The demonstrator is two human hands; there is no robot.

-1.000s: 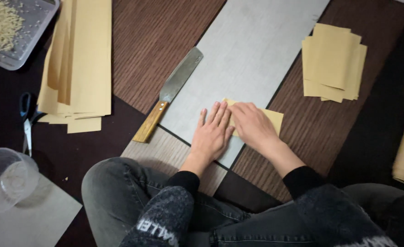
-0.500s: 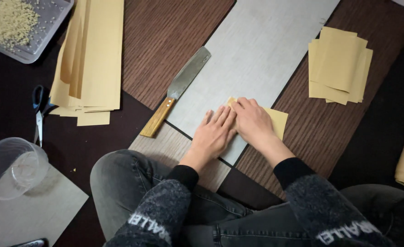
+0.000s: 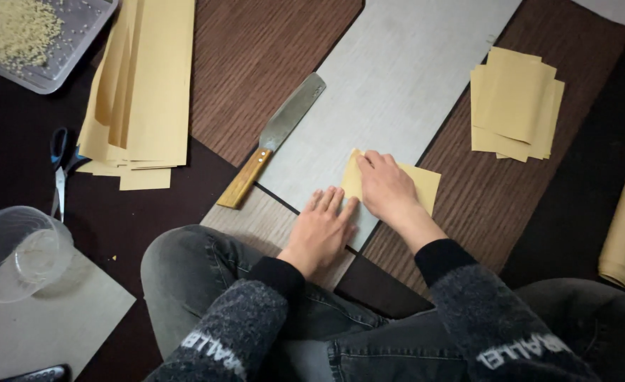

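The right hand (image 3: pixel 387 189) lies flat on a small yellow paper (image 3: pixel 422 185). Its fingers are stretched out and press down; they grip nothing. The left hand (image 3: pixel 321 230) lies flat too, fingers loose and together, with the tips touching the paper's near edge. The paper sits on a long grey board (image 3: pixel 390 92), at the end close to the person's knees. A knife (image 3: pixel 273 138) with a wooden handle lies just left of the hands, its blade on the board. A pile of yellow squares (image 3: pixel 514 105) lies well to the right. Long yellow sheets (image 3: pixel 146 92) lie to the left, with scissors (image 3: pixel 61 173), a clear cup (image 3: pixel 17 253) and a tray of crumbs (image 3: pixel 33 35).
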